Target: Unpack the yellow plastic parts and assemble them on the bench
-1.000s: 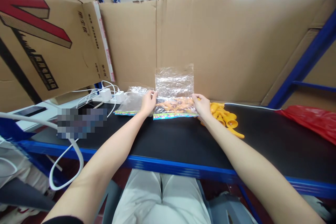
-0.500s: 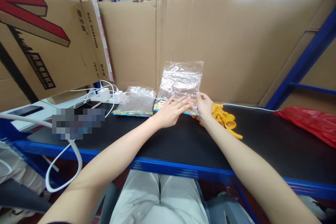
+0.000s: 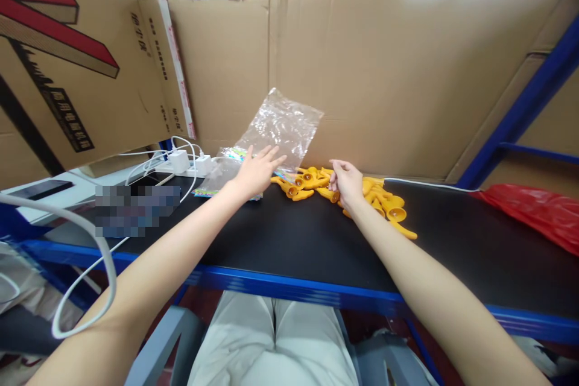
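Note:
My left hand (image 3: 260, 172) has its fingers spread across the front of a clear plastic bag (image 3: 289, 126) with a colourful printed edge; its thumb is hidden. The bag leans tilted in front of the cardboard. Under its lower left part lies another clear bag (image 3: 212, 180), partly covered by my left hand. Over a heap of yellow plastic pieces (image 3: 312, 181) with round cups and curved arms is my right hand (image 3: 348, 182). Its index finger points left, and the other fingers are bent. Nothing shows in its grasp, though its palm side is hidden.
A tall cardboard sheet (image 3: 407, 78) stands behind the black shelf top (image 3: 294, 235). White chargers (image 3: 180, 161) with cables, a phone (image 3: 45, 190) and a blurred item (image 3: 138, 211) are at the left. A red plastic bag (image 3: 534, 211) lies at the right.
The upper clear bag has moved left and turned clockwise with my left hand, uncovering more yellow pieces. My right hand has come off the bag and moved slightly left.

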